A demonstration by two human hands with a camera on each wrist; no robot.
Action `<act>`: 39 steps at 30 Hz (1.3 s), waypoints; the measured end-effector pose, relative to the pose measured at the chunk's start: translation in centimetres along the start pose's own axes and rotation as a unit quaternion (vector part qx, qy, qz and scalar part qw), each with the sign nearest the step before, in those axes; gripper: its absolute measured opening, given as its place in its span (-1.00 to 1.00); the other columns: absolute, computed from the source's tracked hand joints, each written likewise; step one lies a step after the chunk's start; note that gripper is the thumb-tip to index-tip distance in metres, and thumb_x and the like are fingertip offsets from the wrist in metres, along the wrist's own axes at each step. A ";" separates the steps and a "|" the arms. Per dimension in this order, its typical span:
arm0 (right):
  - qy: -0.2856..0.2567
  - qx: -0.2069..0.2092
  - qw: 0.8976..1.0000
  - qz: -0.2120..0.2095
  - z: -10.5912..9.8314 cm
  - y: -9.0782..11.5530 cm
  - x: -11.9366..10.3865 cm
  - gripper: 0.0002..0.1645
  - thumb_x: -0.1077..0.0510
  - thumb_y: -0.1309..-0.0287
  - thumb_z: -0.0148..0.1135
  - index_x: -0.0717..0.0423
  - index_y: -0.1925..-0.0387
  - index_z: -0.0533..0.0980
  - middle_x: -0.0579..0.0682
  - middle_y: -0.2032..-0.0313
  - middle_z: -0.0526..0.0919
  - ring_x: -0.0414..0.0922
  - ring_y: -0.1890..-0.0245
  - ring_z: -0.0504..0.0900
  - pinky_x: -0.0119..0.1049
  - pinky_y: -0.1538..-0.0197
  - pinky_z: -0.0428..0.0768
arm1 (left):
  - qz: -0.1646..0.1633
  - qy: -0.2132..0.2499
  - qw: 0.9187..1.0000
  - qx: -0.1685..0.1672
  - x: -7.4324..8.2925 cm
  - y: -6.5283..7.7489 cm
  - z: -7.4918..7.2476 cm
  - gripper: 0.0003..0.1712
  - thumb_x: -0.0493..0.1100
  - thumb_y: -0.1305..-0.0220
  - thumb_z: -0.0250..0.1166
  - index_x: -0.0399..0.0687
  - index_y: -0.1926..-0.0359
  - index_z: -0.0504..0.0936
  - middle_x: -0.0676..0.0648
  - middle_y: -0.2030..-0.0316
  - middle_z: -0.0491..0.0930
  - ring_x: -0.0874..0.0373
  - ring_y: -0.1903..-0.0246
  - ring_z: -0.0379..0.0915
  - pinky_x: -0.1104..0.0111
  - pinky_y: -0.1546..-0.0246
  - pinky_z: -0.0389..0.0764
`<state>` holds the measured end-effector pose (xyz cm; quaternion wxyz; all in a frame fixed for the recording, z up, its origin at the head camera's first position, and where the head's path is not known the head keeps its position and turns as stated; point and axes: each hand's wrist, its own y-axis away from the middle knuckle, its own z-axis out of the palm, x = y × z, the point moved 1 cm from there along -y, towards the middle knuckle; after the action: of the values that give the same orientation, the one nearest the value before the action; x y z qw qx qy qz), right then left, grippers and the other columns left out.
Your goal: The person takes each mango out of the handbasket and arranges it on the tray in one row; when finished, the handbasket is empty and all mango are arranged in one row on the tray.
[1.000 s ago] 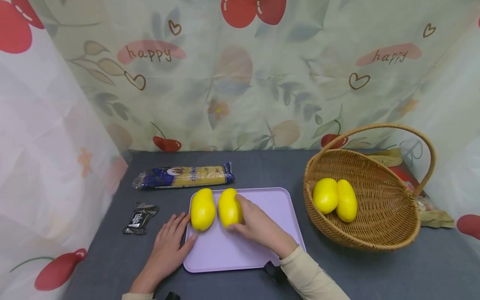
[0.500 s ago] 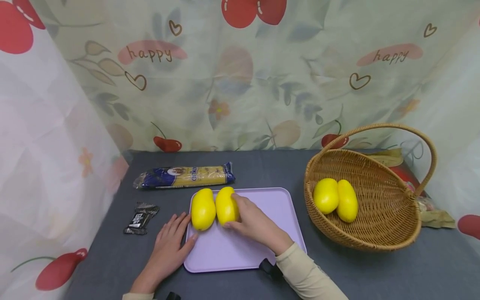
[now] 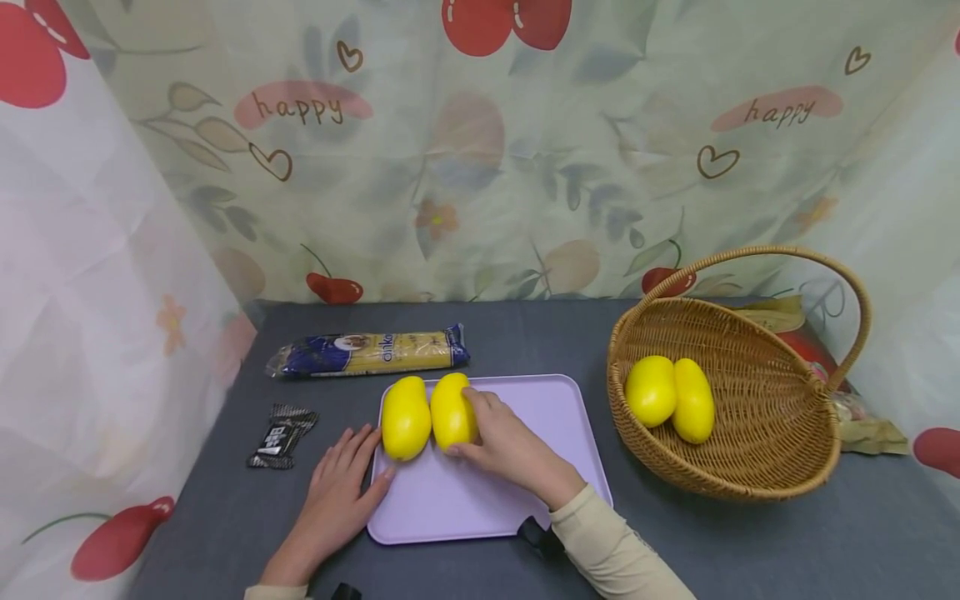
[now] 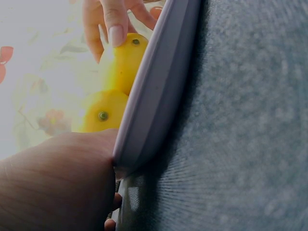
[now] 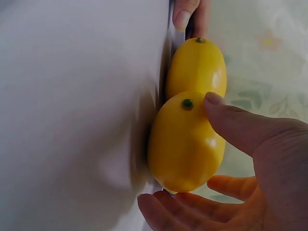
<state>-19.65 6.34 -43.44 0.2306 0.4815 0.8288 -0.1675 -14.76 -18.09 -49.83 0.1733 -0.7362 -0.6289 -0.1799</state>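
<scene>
Two yellow mangoes lie side by side on a lilac tray (image 3: 495, 508), near its far left corner. My right hand (image 3: 517, 450) holds the right mango (image 3: 452, 412), thumb on its near end and fingers at its right side. In the right wrist view the thumb touches this mango (image 5: 185, 149) beside its green stem spot. My left hand (image 3: 337, 492) rests flat at the tray's left edge, fingers fairly straight, fingertips close by the left mango (image 3: 406, 421). The left wrist view shows the thumb side of this hand (image 4: 62, 178) against the tray's rim (image 4: 159, 86).
To the right stands a wicker basket (image 3: 765, 417) with a tall handle, holding two more mangoes (image 3: 651, 392). Behind the tray lies a pasta packet (image 3: 375, 352). A small black wrapped packet (image 3: 281, 436) is left of my left hand. Other packets (image 3: 873, 436) lie partly hidden behind the basket.
My right hand has shifted the right mango slightly left, up against the other mango, and has then stayed still. The left hand keeps its place.
</scene>
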 end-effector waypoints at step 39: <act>0.139 0.047 0.988 0.045 -19.9 11.4 5.4 -0.11 -0.10 -0.19 0.28 0.31 -0.35 0.17 0.33 -0.19 0.38 0.22 -0.15 0.40 0.19 -0.14 0.43 | -0.077 0.006 0.995 -0.067 0.4 0.1 -0.7 0.14 0.60 -0.11 -0.05 -0.03 -0.49 0.03 -0.31 -0.46 -0.06 -0.29 -0.44 -0.37 -0.29 -0.31 -0.41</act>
<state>-16.33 25.63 -30.34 0.0974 0.5469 0.8217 -0.1274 -14.63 -18.07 -49.02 0.1135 -0.6944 -0.6692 -0.2389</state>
